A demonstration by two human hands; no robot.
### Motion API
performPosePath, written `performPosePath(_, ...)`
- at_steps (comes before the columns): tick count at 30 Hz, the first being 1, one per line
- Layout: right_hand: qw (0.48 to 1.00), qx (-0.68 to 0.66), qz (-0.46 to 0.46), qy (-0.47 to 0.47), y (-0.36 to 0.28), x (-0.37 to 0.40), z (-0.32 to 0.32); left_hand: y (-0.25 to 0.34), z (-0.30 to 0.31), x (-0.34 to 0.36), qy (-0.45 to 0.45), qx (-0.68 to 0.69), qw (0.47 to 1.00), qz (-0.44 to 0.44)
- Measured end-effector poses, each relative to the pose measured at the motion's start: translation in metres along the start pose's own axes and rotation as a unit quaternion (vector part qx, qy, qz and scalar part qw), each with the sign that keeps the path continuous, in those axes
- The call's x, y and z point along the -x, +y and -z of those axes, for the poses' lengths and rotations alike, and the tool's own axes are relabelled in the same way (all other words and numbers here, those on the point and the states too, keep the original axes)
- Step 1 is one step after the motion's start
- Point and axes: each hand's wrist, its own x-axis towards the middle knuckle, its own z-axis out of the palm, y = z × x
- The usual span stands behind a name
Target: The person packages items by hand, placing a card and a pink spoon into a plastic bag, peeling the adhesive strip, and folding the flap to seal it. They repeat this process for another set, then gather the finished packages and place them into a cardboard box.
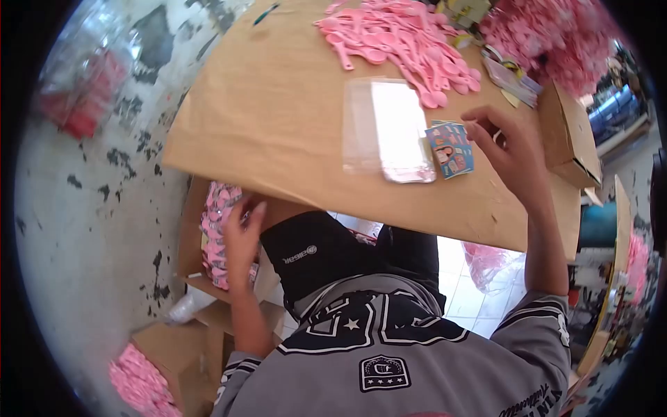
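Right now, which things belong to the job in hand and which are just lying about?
In use: printed cards under the right hand; pink packs under the left hand; clear sleeves; pink spoons; cardboard board.
Lying about: carton at right; bag of red items on the floor; box of pink pieces by the left elbow.

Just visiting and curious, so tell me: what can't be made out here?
Head view:
1. Contents of the box by the left hand: mostly hidden under the cardboard board.
2. Print on the cards at the right hand: too small.
3. Bag, upper left: blurred by the lens edge.
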Motion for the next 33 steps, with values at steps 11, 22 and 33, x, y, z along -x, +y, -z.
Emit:
performPosePath(11,0.962,-0.037,-0.199,0.183,0.055,0.057,-0.074,0.195,-0.073,-0.052,-0.098,-0.143,0.963,-0.204)
performPosePath(22,0.934,-0.177,-0.264,0.166,0.072,0.046,-0.075,0.187,-0.128,-0.071,-0.101,-0.163,0.966,-0.176)
performPosePath(33,0.911,-0.246,-0.158,0.291,0.081,0.047,-0.084,0.178,-0.109,-0.086,-0.152,0.17,0.973,-0.032)
